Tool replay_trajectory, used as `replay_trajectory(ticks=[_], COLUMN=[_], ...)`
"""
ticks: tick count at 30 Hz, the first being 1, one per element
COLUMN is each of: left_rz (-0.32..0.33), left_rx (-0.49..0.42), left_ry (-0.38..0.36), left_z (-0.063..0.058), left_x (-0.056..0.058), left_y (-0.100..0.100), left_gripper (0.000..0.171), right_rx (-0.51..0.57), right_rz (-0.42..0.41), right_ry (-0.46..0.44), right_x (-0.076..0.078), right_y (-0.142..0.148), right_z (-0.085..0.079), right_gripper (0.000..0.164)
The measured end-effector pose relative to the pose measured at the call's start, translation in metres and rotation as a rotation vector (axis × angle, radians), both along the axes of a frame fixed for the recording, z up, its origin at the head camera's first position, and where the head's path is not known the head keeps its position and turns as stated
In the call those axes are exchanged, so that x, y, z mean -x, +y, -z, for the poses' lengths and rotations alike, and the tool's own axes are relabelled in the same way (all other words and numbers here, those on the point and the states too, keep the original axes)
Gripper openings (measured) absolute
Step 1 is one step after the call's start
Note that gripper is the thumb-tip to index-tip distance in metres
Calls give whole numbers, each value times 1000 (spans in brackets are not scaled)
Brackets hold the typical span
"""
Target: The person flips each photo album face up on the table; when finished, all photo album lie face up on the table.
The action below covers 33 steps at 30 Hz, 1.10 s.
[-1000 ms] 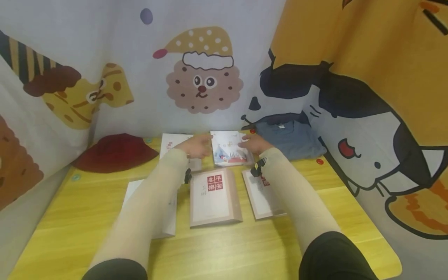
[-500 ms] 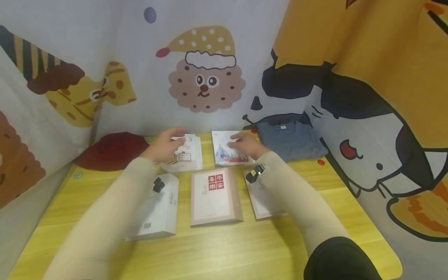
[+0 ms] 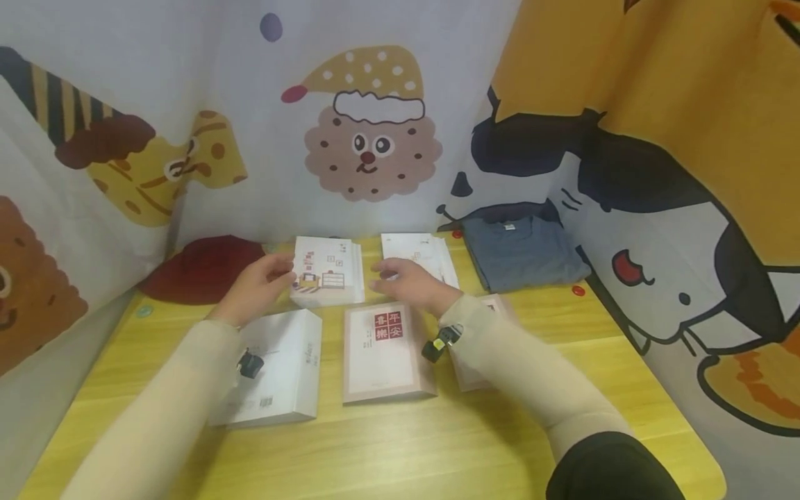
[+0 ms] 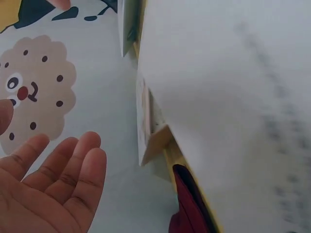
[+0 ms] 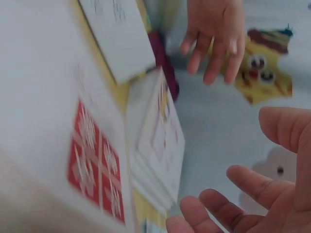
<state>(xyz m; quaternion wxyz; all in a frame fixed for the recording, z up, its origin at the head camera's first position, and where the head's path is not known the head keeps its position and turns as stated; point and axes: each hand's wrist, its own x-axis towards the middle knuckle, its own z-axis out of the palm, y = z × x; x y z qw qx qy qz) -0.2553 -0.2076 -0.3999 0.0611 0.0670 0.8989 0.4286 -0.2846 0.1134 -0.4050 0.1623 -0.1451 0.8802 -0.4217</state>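
Observation:
My left hand (image 3: 256, 286) hovers at the near left corner of the back left stack of thin illustrated booklets (image 3: 323, 267), holding nothing; its fingers are relaxed in the left wrist view. Above the table, my right hand (image 3: 409, 281) covers the near part of the back right booklet stack (image 3: 409, 244). In the right wrist view its fingers (image 5: 252, 187) are spread with nothing between them. Closer to me lie a thick white book-like block (image 3: 275, 368), a pink-edged one with red square characters (image 3: 378, 361), and a similar one (image 3: 469, 368) partly hidden by my right forearm.
A dark red cloth hat (image 3: 206, 271) lies at the back left of the yellow table (image 3: 375, 451). At the back right sits a folded blue-grey shirt (image 3: 525, 253). A cartoon-printed curtain (image 3: 262, 125) hangs directly behind the table.
My left hand has moved left and nearer from between the back stacks, uncovering the left one. My right hand has come left and nearer, off the right stack's right edge.

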Motion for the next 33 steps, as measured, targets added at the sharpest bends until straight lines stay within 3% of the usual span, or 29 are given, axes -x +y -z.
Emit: replay_trajectory(ticks=[7, 15, 21, 33], left_rz=[-17, -31, -9, -1], left_rx=[15, 14, 21, 47], left_ry=[-33, -120, -68, -87], left_z=[11, 18, 24, 30], left_x=[-24, -46, -62, -85], left_y=[-11, -15, -23, -41], left_gripper=[61, 65, 66, 71], right_rx=[-18, 67, 158, 270], right_rz=[-121, -205, -204, -118], right_ry=[-42, -119, -195, -288], right_x=[-35, -68, -88, -110], right_y=[-25, -49, -64, -83], right_z=[1, 7, 14, 32], right_gripper=[59, 67, 71, 76])
